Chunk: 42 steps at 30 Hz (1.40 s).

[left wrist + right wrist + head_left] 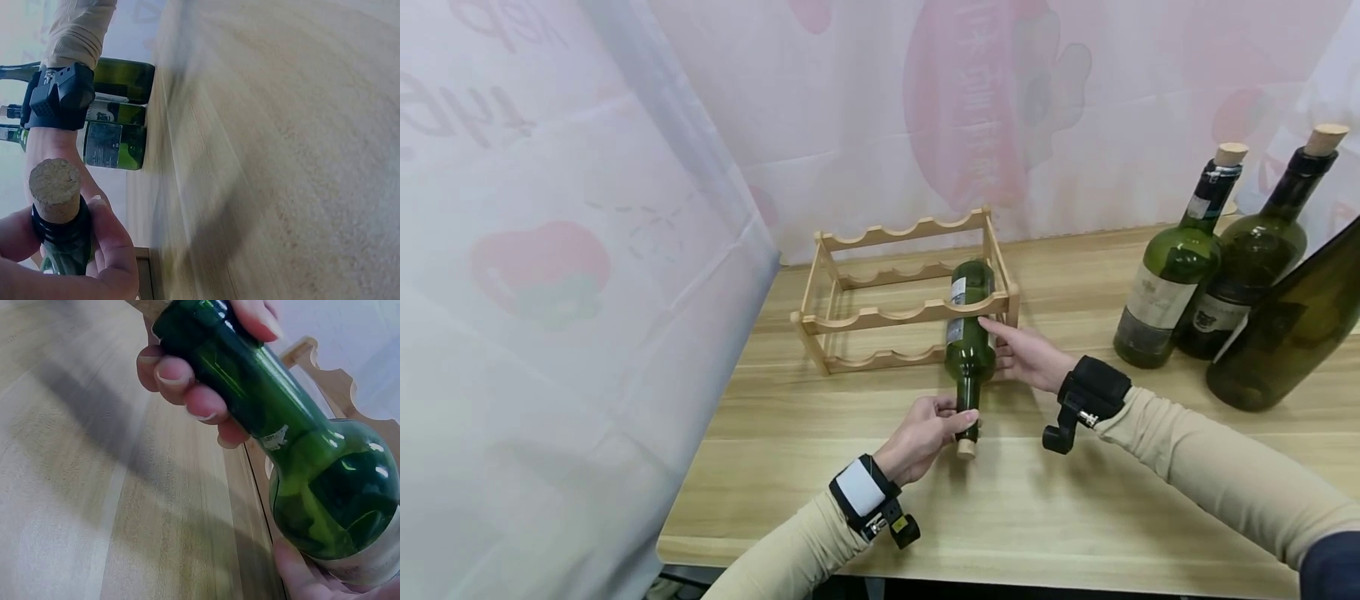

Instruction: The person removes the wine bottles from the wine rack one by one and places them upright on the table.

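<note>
A green wine bottle (972, 360) with a cork (966, 450) lies on its side, neck towards me. Its base end reaches into the lower tier of a wooden wine rack (910, 314), at the right end, under the upper front rail. My left hand (925, 437) grips the neck just behind the cork, thumb across the top; the left wrist view shows its fingers (112, 240) around the neck. Against the right side of the bottle's body, my right hand (1030, 357) holds it, one digit by the upper rail and the other fingers partly hidden behind the glass.
On the right of the wooden table (1075, 500) stand two corked green bottles (1172, 275) (1247, 258) and a third, larger bottle (1292, 317) cut off by the view's edge. Printed pale curtains (850, 108) hang behind and to the left of the table.
</note>
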Motion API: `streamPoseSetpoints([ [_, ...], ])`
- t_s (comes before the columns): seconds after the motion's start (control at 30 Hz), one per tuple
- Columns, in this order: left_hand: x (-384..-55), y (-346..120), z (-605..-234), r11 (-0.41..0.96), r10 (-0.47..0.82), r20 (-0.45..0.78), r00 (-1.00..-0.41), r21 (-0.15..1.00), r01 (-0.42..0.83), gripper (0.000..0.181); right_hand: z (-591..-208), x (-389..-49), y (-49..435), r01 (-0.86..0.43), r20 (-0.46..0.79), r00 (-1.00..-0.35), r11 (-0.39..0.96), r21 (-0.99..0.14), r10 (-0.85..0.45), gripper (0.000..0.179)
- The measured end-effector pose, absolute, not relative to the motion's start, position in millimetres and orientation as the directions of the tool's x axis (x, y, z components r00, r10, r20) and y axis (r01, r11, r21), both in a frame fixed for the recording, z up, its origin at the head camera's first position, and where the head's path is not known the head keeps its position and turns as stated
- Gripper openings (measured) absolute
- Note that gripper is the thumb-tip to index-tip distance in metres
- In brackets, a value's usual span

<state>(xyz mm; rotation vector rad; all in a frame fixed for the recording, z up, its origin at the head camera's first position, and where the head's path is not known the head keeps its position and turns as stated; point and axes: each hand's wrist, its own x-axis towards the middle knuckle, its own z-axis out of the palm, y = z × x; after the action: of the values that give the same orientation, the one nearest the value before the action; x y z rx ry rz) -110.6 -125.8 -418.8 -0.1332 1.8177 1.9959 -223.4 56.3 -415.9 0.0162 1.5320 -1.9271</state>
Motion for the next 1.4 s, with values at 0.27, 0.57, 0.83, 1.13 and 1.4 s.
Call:
streamPoseSetpoints([
  [0.27,-103.4,-124.7,-418.0,-0.013,0.221,-0.366,-0.904,0.926,-0.378,0.030,-419.8,-220.2,55.4,0.507,-0.402,-0.765,-0.086,-0.858,-0.504,0.034],
  [0.57,-99.4,-125.1,-419.7,-0.040,0.193,-0.369,-0.909,0.923,-0.383,0.032,-430.7,-226.4,46.3,0.509,-0.382,-0.768,-0.128,-0.851,-0.514,0.047],
  [0.83,-103.1,-129.4,-421.1,-0.047,0.170,-0.365,-0.915,0.925,-0.377,0.030,-437.9,-232.2,31.6,0.551,-0.350,-0.747,-0.231,-0.802,-0.565,0.036],
  [1.13,-106.0,-132.4,-417.6,-0.018,0.142,-0.358,-0.923,0.931,-0.364,0.031,-439.4,-239.1,21.5,0.568,-0.323,-0.742,-0.294,-0.769,-0.588,0.033],
  [1.4,-109.7,-134.9,-419.1,-0.018,0.139,-0.348,-0.927,0.935,-0.354,0.028,-442.3,-244.1,15.8,0.578,-0.290,-0.742,-0.358,-0.733,-0.605,0.030],
])
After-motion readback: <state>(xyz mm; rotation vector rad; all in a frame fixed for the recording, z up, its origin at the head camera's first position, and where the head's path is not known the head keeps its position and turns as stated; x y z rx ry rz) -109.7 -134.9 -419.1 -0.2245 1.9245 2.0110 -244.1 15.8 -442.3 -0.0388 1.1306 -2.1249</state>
